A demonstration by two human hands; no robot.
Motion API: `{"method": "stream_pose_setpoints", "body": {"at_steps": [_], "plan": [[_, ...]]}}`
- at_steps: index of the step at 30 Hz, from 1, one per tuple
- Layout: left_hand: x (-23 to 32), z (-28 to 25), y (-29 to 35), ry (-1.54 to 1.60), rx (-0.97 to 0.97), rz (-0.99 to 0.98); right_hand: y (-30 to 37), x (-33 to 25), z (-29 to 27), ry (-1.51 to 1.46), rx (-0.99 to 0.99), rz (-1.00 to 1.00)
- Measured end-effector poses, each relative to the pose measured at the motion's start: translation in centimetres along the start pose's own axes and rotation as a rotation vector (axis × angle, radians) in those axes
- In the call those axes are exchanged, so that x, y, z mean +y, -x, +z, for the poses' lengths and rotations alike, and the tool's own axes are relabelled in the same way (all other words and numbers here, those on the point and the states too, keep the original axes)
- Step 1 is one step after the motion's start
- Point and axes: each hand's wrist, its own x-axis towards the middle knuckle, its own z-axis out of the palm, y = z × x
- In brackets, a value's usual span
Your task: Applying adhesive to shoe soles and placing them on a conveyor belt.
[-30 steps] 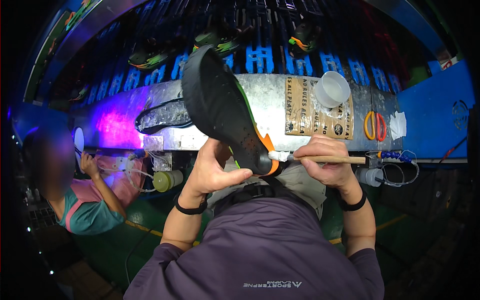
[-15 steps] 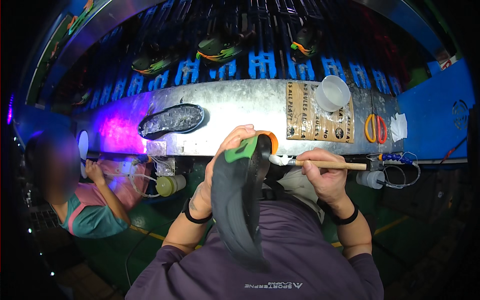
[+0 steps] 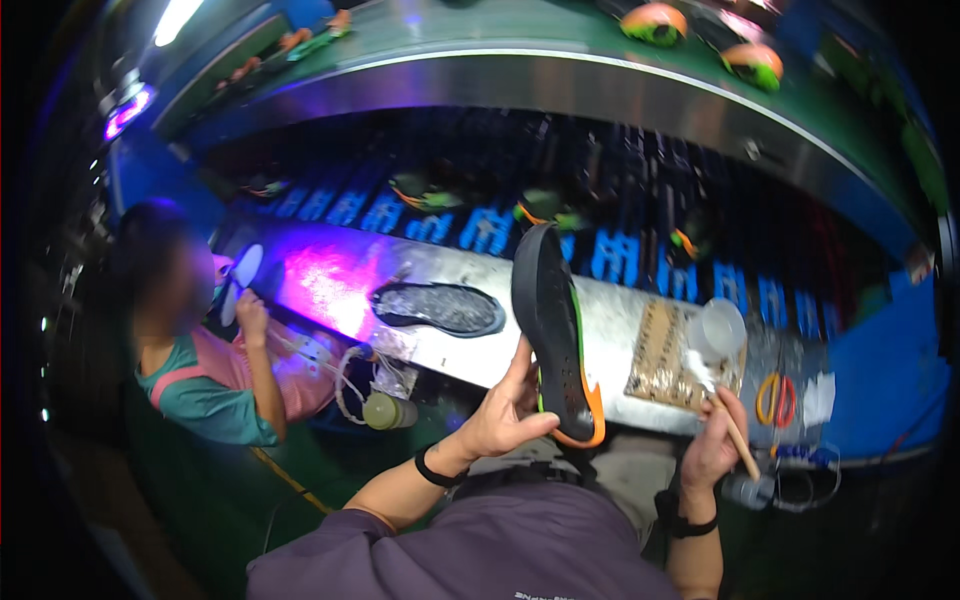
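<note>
My left hand [image 3: 505, 415] is closed around the heel end of a black shoe [image 3: 545, 300] with orange and green trim. The shoe stands nearly upright, toe up, with its dark underside turned toward me. In my right hand [image 3: 712, 445] is a brush with a wooden handle [image 3: 740, 440], its white bristles [image 3: 699, 368] pointing away from me, beside a translucent white cup [image 3: 716, 328]. The cup stands on a printed cardboard piece [image 3: 655, 350]. A dark shoe sole [image 3: 440, 308] lies on the metal bench [image 3: 590, 335], left of the held shoe.
Scissors [image 3: 768, 398] with orange and red handles lie right of the cardboard, near white paper [image 3: 819, 398]. At left, a co-worker's hand [image 3: 250, 315] holds a pale sole-shaped piece. A greenish container [image 3: 388, 410] hangs below the bench. Shoes [image 3: 655, 22] sit on the raised belt behind.
The shoe has turned from toe down to toe up and moved away from my body. The brush has left its orange collar and moved right toward the cup. My view has tilted upward.
</note>
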Motion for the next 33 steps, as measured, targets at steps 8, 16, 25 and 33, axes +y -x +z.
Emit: {"method": "stream_pose_setpoints", "body": {"at_steps": [8, 16, 25, 33], "plan": [[6.8, -3.6, -3.5, 0.569, -0.363, -0.184, -4.2, 5.6, -5.2, 0.518, 0.164, -0.214], [22.6, -7.0, -19.4, 0.947, -0.048, 0.339, -4.1, 9.4, -6.9, 0.605, 0.168, -0.132], [23.3, -13.5, -19.9, -0.547, 0.446, 0.491, -3.5, 9.3, -6.9, 0.708, 0.053, -0.107], [33.8, -31.6, -28.0, -1.755, 1.123, -0.172, -3.8, 9.3, -5.0, 0.813, 0.098, -0.084]]}}
